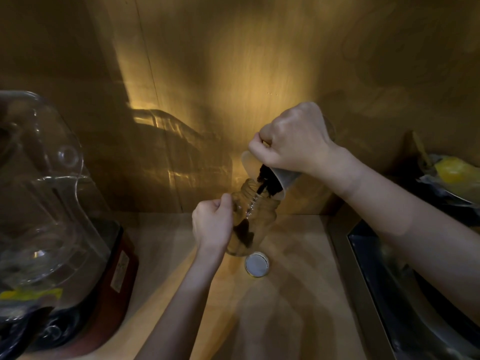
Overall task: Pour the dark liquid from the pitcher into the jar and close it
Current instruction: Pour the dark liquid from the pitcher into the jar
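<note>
The head view looks down on a pale wooden counter [285, 294] under warm, dim light. The right hand [293, 141] is closed around a translucent pitcher [283, 178] and holds it tipped steeply, its spout just above the mouth of a clear jar [252, 216]. A thin stream of dark liquid [262, 188] runs from the spout into the jar's neck. The left hand [211, 224] is wrapped around the left side of the jar, fingers curled onto the glass, and steadies it on the counter; the jar leans a little to the left, toward that hand.

Inside the jar, dark liquid has collected only in the lower part, and the rest of the glass looks clear, so the fill appears to be at an early stage. A dark mass still sits at the pitcher's lip, which suggests more is to come. How much remains deeper in the pitcher cannot be told, since the right hand covers it.

The lid [256, 265] lies flat on the counter just in front of the jar, white inner face up, not touching it. Closing is therefore not yet begun.

A blender [52, 203] with a clear top stands at the far left, and a sink [389, 281] edge shows at the right.
</note>
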Action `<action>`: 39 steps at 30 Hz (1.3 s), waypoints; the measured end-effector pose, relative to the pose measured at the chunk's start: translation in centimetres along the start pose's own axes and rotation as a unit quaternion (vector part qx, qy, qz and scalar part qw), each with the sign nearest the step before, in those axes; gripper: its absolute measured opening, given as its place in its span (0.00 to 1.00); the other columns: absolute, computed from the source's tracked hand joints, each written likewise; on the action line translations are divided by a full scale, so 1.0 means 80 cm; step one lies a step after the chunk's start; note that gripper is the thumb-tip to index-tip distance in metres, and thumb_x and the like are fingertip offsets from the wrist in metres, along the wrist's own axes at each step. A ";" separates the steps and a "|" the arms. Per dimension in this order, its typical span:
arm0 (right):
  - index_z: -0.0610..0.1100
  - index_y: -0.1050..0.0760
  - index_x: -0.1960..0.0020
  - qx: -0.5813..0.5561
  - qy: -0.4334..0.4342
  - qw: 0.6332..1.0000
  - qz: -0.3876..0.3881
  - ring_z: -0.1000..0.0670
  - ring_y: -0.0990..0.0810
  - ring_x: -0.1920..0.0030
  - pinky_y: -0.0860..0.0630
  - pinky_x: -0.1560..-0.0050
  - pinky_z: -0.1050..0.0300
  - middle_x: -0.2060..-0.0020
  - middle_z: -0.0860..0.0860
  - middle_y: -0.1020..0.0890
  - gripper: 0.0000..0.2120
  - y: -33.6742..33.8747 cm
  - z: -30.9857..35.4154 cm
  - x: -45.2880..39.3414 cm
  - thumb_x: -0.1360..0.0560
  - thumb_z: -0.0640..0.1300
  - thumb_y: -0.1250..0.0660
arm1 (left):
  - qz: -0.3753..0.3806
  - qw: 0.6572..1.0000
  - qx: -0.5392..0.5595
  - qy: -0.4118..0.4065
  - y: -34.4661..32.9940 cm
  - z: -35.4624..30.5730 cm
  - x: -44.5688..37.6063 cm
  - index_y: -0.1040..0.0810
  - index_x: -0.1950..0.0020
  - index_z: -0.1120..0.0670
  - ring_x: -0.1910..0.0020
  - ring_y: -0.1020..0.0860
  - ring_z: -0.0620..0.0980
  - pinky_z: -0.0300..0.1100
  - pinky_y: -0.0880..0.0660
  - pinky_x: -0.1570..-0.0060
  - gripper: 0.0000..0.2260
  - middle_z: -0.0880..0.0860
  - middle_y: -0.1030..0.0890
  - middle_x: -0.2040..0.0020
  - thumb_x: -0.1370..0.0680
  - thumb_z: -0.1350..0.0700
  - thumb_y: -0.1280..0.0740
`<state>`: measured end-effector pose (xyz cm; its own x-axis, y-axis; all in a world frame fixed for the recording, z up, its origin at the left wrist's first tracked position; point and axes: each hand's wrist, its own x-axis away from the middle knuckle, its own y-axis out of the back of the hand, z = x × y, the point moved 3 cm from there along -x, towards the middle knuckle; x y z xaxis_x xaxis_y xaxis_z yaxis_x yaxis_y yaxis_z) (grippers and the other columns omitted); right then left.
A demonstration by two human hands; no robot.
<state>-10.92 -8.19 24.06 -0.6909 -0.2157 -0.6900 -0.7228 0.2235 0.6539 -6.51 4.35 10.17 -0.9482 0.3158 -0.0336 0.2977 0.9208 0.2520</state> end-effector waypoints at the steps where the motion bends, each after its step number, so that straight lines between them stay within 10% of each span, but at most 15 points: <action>1: 0.42 0.33 0.84 -0.003 0.006 1.000 0.001 0.52 0.45 0.83 0.55 0.70 0.70 0.85 0.52 0.43 0.21 0.001 0.000 -0.001 0.33 0.41 0.39 | -0.003 1.000 -0.003 0.000 0.000 -0.001 0.000 0.33 0.76 0.57 0.71 0.35 0.56 0.48 0.34 0.65 0.18 0.55 0.35 0.75 0.28 0.52 0.40; 39: 0.42 0.34 0.84 -0.004 0.044 0.998 -0.035 0.52 0.44 0.83 0.48 0.74 0.65 0.84 0.53 0.43 0.20 0.019 -0.001 -0.007 0.34 0.40 0.38 | -0.001 0.999 0.036 -0.005 -0.003 -0.011 0.004 0.32 0.77 0.57 0.73 0.35 0.53 0.47 0.35 0.65 0.18 0.55 0.35 0.75 0.27 0.54 0.40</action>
<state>-11.63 -7.79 25.44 -0.6374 -0.3133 -0.7040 -0.7689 0.1977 0.6081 -6.96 4.07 10.94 -0.9479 0.3154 -0.0442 0.3028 0.9354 0.1824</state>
